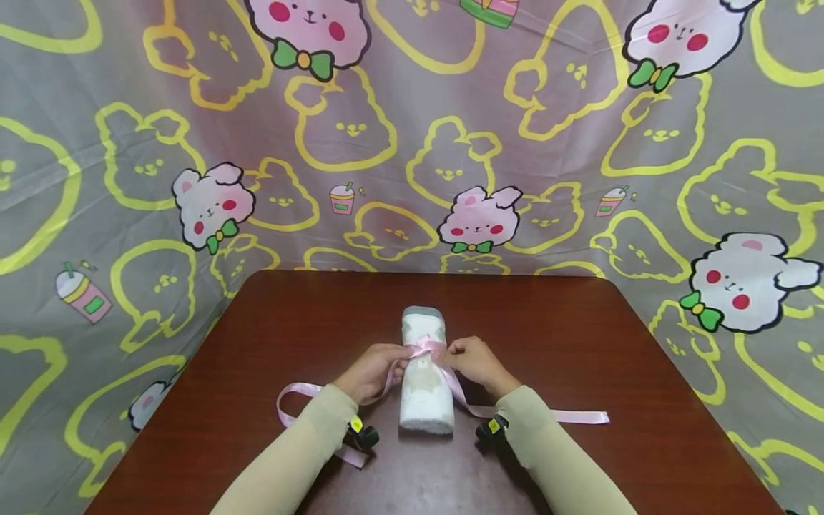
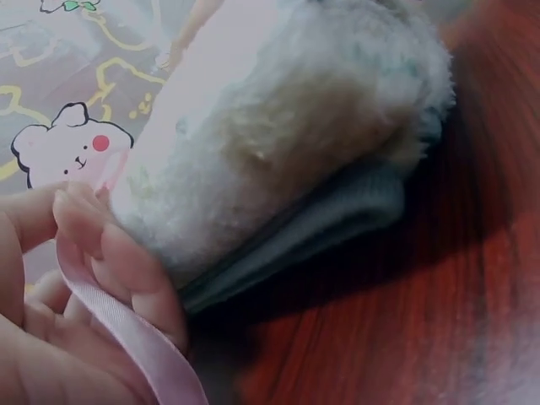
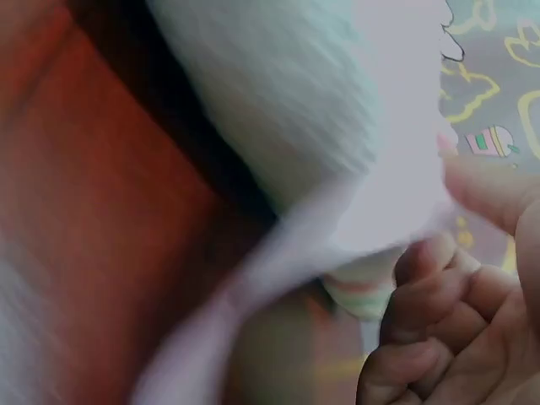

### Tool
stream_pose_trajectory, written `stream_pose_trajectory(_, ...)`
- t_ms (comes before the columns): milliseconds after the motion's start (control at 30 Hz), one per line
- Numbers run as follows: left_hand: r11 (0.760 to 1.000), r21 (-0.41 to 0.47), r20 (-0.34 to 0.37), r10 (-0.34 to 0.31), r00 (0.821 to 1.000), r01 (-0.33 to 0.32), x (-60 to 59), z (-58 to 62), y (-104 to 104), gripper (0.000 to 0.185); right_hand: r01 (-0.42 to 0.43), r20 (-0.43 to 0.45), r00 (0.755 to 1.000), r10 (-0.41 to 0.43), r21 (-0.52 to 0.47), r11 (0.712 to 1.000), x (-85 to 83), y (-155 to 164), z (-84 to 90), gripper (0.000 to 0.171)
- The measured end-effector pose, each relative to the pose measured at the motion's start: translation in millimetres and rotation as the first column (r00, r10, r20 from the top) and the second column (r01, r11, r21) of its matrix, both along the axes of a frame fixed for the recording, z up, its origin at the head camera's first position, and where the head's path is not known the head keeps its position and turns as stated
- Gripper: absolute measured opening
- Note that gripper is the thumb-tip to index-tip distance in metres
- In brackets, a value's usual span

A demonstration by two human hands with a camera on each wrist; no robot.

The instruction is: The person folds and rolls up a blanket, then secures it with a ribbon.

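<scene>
A rolled white fluffy towel (image 1: 427, 404) with a grey-green edge lies lengthwise on the table, and a pink satin ribbon (image 1: 582, 416) wraps its middle, crossed or knotted on top. At the roll's left side, my left hand (image 1: 373, 370) pinches the ribbon; one strand (image 2: 135, 333) runs down over its curled fingers in the left wrist view. From the right side my right hand (image 1: 481, 365) pinches the ribbon near the knot, thumb against forefinger. The right wrist view shows the blurred ribbon (image 3: 278, 245) stretching from these fingers across the towel (image 3: 278, 93).
Loose ribbon tails lie to both sides on the dark reddish-brown table (image 1: 547, 315), the left one looping under the forearm. Black wrist cameras (image 1: 364, 433) sit below both sleeves. A grey cloth (image 1: 399, 143) with cartoon rabbits and yellow outlines hangs around the table.
</scene>
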State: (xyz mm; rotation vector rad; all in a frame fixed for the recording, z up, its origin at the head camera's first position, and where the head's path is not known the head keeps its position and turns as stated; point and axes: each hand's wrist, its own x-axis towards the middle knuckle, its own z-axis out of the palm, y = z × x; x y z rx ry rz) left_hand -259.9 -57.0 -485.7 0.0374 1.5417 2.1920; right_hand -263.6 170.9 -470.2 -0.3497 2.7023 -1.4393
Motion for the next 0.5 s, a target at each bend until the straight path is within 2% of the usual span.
stream_pose_trajectory(133,0.996,-0.088,-0.026,0.023,0.999,-0.025,-0.2,1.5,-2,0.009,0.011,-0.04,0.999,-0.011,0.001,1.0,-12.4,2,13.2,0.019)
stream_pose_trajectory(233,0.982,-0.182,-0.042,0.035,0.999,-0.042,0.0,2.7,-2,0.016,-0.054,-0.065,0.996,0.055,0.01,0.998,-23.2,-2,20.4,0.01)
stream_pose_trajectory(367,0.954,-0.295,-0.057,0.037,0.998,-0.052,1.3,2.6,-3,0.022,-0.144,-0.064,0.987,0.151,0.093,0.985,-33.5,-11,21.6,0.005)
stream_pose_trajectory(500,0.947,-0.316,-0.064,0.037,0.997,-0.055,3.0,4.4,-5,0.023,-0.156,-0.057,0.985,0.162,0.092,0.983,-37.4,-20,22.6,0.005)
